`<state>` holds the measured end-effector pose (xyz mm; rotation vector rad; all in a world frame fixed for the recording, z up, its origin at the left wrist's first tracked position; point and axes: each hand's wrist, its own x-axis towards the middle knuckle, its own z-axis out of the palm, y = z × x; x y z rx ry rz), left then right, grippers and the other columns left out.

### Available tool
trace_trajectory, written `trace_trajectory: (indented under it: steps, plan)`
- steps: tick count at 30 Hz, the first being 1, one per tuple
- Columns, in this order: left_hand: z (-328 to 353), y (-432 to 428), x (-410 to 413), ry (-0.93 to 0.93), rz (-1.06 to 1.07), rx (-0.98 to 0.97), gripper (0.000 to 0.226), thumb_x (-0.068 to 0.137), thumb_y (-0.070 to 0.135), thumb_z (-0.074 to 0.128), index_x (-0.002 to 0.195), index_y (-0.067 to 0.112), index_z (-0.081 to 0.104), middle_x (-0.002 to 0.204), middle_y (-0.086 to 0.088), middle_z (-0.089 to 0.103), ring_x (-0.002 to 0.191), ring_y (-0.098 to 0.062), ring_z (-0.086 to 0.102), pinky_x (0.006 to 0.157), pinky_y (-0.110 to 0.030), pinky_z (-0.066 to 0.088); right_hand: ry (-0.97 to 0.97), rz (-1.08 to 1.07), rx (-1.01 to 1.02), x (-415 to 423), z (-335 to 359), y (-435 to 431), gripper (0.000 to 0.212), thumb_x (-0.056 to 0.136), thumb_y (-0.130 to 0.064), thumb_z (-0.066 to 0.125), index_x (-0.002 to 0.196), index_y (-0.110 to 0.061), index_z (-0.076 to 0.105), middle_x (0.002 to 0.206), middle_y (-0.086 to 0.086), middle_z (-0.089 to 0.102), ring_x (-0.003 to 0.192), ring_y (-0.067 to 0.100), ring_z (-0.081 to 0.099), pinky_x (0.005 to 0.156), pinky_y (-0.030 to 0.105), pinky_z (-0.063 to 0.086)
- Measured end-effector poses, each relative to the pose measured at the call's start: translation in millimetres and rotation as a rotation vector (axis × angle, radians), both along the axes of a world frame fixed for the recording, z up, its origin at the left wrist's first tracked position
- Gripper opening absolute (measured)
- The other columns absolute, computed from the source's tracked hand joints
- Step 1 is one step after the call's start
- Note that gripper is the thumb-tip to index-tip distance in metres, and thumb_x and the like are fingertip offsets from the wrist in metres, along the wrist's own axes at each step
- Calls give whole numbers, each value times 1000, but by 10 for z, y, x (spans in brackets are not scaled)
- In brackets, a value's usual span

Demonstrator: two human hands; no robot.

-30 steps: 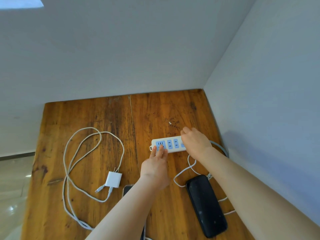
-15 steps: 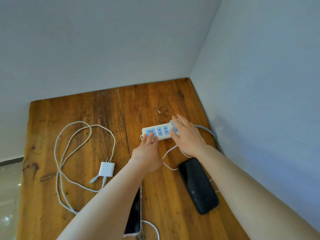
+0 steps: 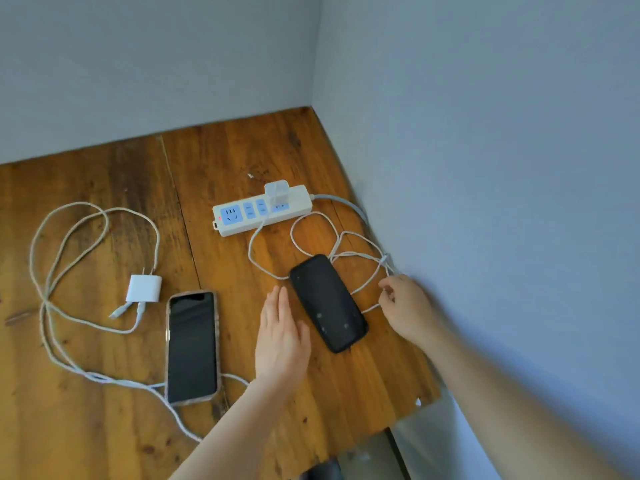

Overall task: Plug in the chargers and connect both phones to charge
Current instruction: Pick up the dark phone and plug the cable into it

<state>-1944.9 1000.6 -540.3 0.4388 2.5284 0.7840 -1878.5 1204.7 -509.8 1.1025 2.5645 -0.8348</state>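
The table (image 3: pixel 104 427) of worn brown planks filled the corner between two grey walls and carried everything. On its left side lay the long white cable (image 3: pixel 45 271), looped loosely, one end running to the second charger (image 3: pixel 143 288); that charger rested on the wood, prongs up and well apart from any socket. Toward the far right stood the power strip (image 3: pixel 242 220), its red indicator showing at the near end, with the first charger (image 3: pixel 277 192) already seated in one of its far outlets. From it a second white cable (image 3: pixel 263 268) coiled across the wood toward the wall.

The patterned-case phone (image 3: pixel 192 346) lay face up near the table's middle, just beside the unplugged charger. The black phone (image 3: pixel 327 303) lay slanted to its right, partly over the coiled cable.

My left hand (image 3: pixel 282 341) hovered flat and open, fingers together, just beside the black phone and gripping nothing. My right hand (image 3: pixel 408 306), against the wall, was pinched closed on a strand of that coiled cable.

I judged the step in hand to be finding the free connector of the plugged-in cable; one charger was in, neither phone visibly connected. The next move seemed to call for drawing the connector clear of the tangle, steadying the black phone with my left hand, and aligning the connector with its port, which I could not see.
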Motion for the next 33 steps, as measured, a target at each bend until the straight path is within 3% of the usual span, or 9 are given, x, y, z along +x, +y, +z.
trace_trajectory:
  steps: [3,8,11,15,21,24,27,31,33]
  plan:
    - [-76,124,73,-56,-14,-58,61,100,34,30,152,20,4,161,4,-2,146,-12,-5,116,-31,14,17,-17,-51,-19,-132,-28,28,96,-19,48,120,-14,59,119,5,62,105,20,61,87,31,51]
    - [-185,220,112,-88,-77,-218,68,99,43,26,150,19,-11,158,2,-20,141,-13,-23,118,-33,8,20,-39,40,-202,-296,-33,31,98,-30,42,80,-13,60,81,6,63,68,15,59,55,24,43]
    - [-191,252,110,-80,-36,-207,69,99,43,31,151,19,-6,159,2,-15,143,-13,-19,116,-33,8,-24,-72,109,-342,-326,-47,37,98,-37,39,86,-11,62,81,5,64,73,19,63,57,27,46]
    - [-148,374,163,-98,125,-96,76,95,46,44,153,17,4,161,1,-8,145,-15,-13,118,-37,6,-34,-119,96,-416,-324,-60,25,97,-25,45,90,-8,62,84,8,65,73,22,64,59,28,48]
    - [-84,760,297,-85,541,-101,76,70,45,78,126,7,44,151,-9,22,139,-29,15,112,-44,23,22,10,50,-129,-351,-118,12,96,-20,48,101,-11,55,94,9,65,84,22,65,68,28,53]
    - [-52,845,206,-194,626,-154,63,64,46,82,105,10,51,146,-6,24,135,-28,18,110,-46,23,32,22,21,-35,-344,-155,13,96,-18,48,106,-11,53,99,9,65,90,24,65,76,33,56]
    - [-17,835,145,-259,630,-188,64,64,46,82,108,10,52,138,-7,33,128,-28,30,104,-45,34,18,10,-21,-18,-321,-147,10,96,-17,50,106,-13,51,100,9,64,89,24,65,76,32,56]
    - [67,744,192,-436,701,89,46,75,29,78,107,12,50,110,-8,59,85,-19,58,63,-30,52,11,-37,-114,1,-255,-121,17,95,-13,49,111,-11,52,108,12,63,97,27,63,80,34,53]
    - [136,650,209,-501,738,170,41,78,24,76,110,10,54,104,-7,64,84,-21,62,68,-34,56,55,-122,-159,21,-179,-112,26,95,-10,46,120,-8,54,118,11,61,107,29,60,85,34,50]
